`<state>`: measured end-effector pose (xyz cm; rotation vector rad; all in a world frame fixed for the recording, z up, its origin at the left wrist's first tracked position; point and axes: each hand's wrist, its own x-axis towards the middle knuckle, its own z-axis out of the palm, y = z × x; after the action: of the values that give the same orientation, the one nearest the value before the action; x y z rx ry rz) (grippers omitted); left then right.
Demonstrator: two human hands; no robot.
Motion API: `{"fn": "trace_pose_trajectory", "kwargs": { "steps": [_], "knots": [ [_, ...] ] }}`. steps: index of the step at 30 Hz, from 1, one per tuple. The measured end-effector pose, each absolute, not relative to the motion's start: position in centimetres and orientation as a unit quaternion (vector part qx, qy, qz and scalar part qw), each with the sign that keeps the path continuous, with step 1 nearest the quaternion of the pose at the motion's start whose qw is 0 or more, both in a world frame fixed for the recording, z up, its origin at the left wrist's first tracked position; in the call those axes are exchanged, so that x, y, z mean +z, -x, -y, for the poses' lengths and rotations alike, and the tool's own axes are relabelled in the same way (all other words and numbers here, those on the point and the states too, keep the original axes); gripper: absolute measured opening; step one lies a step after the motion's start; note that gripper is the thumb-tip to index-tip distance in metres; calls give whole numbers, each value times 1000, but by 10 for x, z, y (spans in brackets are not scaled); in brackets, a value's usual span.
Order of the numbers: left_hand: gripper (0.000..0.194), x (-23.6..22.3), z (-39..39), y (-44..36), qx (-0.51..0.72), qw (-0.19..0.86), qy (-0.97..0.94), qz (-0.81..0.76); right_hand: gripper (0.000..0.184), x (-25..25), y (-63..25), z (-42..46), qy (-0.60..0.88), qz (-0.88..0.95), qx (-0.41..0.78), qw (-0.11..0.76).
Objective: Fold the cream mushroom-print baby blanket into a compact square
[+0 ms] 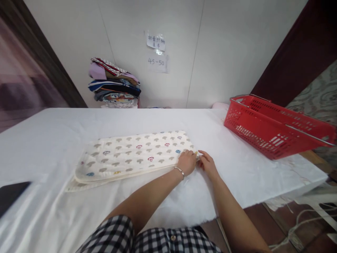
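Note:
A folded white cloth (142,154) printed with grey mushrooms and a few coloured ones lies flat across the table, its layers showing along the near edge. At its right end my left hand (187,163), with a bracelet on the wrist, rests on the near corner, its fingers curled over the fabric. Just to the right, my right hand (206,164) pinches the edge of that same corner, its thumb and fingertips partly hidden. The two hands nearly touch. At the left end, a lower layer sticks out beyond the rounded upper fold.
A red plastic basket (265,131) with metal handles stands on the right of the white-covered table (200,121). Behind the table rises a stack of folded fabrics (116,84). A dark flat object (13,195) lies at the left edge. Cables (295,232) hang at lower right.

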<state>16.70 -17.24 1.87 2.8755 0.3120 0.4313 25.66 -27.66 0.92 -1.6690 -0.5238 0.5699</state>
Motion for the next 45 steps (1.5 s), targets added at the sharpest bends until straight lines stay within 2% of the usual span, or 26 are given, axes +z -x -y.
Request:
{"fn": "trace_pose_trajectory", "kwargs": {
  "steps": [4, 12, 17, 26, 33, 38, 45],
  "knots": [
    [22, 15, 178, -164, 141, 95, -980, -101, 56, 13, -255, 277, 749, 224, 224, 582],
    [21, 9, 162, -134, 152, 47, -986, -52, 53, 14, -255, 287, 807, 258, 182, 499],
    [21, 10, 130, -80, 129, 39, -985, -105, 50, 26, -249, 289, 834, 242, 187, 460],
    [23, 28, 73, 60, 117, 59, -964, -232, 49, 18, -253, 290, 848, 209, 186, 451],
    [24, 31, 39, 155, 146, 25, -924, -352, 49, 15, -255, 290, 855, 196, 183, 445],
    [26, 26, 28, 188, 170, 15, -906, -386, 46, 18, -249, 291, 873, 213, 151, 412],
    [32, 20, 32, 195, 217, 46, -884, -411, 42, 8, -246, 285, 886, 264, 57, 378]
  ]
}}
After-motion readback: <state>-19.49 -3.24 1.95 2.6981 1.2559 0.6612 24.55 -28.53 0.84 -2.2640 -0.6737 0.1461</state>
